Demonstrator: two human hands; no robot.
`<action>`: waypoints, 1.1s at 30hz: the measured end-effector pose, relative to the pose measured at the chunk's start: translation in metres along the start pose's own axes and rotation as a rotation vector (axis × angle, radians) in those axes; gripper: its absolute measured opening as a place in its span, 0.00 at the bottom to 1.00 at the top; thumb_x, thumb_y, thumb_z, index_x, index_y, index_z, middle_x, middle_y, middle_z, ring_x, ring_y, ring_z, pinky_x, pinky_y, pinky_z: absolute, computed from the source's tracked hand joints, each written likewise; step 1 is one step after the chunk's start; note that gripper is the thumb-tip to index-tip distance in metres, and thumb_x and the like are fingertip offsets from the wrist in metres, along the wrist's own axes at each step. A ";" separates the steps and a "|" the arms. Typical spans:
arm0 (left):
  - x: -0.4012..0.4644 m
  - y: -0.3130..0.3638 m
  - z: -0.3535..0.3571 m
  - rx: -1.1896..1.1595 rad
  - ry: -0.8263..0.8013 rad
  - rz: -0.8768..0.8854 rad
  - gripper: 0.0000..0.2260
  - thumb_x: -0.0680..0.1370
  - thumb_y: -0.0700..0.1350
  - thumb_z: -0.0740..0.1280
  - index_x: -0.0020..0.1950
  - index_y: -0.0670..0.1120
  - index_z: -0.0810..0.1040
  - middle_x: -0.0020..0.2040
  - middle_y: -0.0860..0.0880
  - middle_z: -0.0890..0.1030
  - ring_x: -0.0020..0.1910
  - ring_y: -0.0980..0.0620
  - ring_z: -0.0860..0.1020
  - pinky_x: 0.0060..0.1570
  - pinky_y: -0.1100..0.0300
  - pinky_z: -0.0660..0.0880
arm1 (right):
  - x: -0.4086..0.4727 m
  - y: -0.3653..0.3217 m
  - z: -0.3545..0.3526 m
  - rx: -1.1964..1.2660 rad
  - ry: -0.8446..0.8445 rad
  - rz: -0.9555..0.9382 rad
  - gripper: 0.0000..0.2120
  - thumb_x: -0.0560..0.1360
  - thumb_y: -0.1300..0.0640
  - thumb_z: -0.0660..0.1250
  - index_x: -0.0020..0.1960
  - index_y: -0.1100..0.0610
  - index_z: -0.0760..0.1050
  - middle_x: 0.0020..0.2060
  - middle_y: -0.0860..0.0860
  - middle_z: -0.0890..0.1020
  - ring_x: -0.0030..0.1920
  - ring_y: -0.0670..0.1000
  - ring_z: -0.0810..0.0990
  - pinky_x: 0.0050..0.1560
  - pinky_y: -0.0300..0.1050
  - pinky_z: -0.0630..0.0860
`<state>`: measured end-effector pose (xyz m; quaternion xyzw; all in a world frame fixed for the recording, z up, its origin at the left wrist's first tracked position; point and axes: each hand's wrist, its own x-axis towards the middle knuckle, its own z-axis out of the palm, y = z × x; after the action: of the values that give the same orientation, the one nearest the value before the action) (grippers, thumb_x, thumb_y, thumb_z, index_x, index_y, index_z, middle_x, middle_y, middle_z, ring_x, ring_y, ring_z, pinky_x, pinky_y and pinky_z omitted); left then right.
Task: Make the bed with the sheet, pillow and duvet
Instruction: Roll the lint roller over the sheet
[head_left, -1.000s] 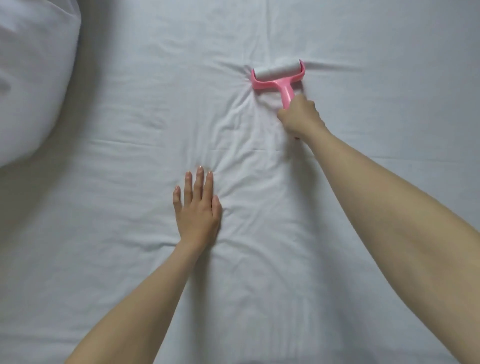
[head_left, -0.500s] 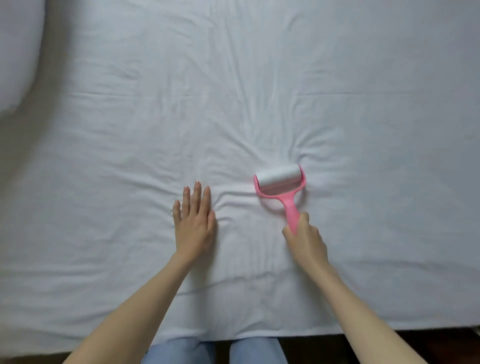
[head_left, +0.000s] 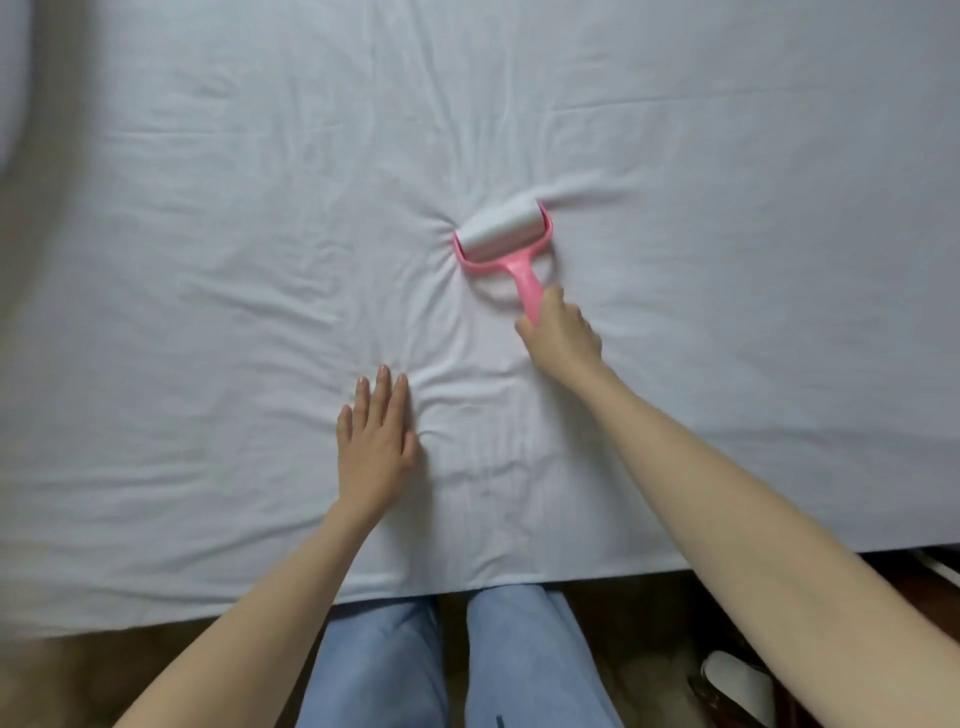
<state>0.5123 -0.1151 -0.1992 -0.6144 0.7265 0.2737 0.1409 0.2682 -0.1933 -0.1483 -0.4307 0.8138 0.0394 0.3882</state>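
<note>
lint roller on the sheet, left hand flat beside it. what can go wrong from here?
1. The sheet already bunches into radiating creases at the lint roller; further strokes may drag more wrinkles in.
2. The left hand pins the fabric only on one side, so cloth to the right of the roller could likely shift.
3. The right hand grips the handle's very end, so the head might tilt.

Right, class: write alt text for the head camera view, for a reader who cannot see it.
A right hand grips the handle of a pink plastic lint roller on a wrinkled white bed sheet, while the left hand presses flat beside it.
</note>
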 end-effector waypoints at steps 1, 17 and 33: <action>0.000 -0.003 -0.001 0.011 0.000 0.017 0.28 0.79 0.45 0.54 0.79 0.50 0.52 0.79 0.51 0.48 0.78 0.47 0.46 0.73 0.47 0.49 | 0.011 -0.012 -0.006 0.006 0.014 -0.012 0.17 0.78 0.53 0.57 0.62 0.62 0.63 0.59 0.62 0.74 0.58 0.63 0.74 0.49 0.52 0.68; -0.068 -0.043 0.036 0.091 0.073 0.126 0.29 0.80 0.46 0.56 0.79 0.49 0.49 0.79 0.49 0.43 0.78 0.47 0.44 0.73 0.46 0.48 | -0.122 0.095 0.081 0.035 0.066 0.099 0.09 0.78 0.55 0.58 0.50 0.58 0.60 0.43 0.56 0.72 0.41 0.59 0.72 0.40 0.50 0.69; -0.156 -0.055 0.074 0.167 -0.024 0.188 0.27 0.82 0.49 0.53 0.79 0.49 0.46 0.79 0.48 0.41 0.77 0.47 0.40 0.74 0.45 0.44 | -0.300 0.214 0.162 -0.047 -0.004 0.260 0.11 0.79 0.50 0.59 0.53 0.57 0.64 0.43 0.53 0.76 0.40 0.54 0.77 0.35 0.48 0.72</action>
<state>0.5877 0.0489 -0.1869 -0.5265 0.7992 0.2318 0.1741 0.3069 0.2067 -0.1190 -0.3305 0.8608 0.1091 0.3713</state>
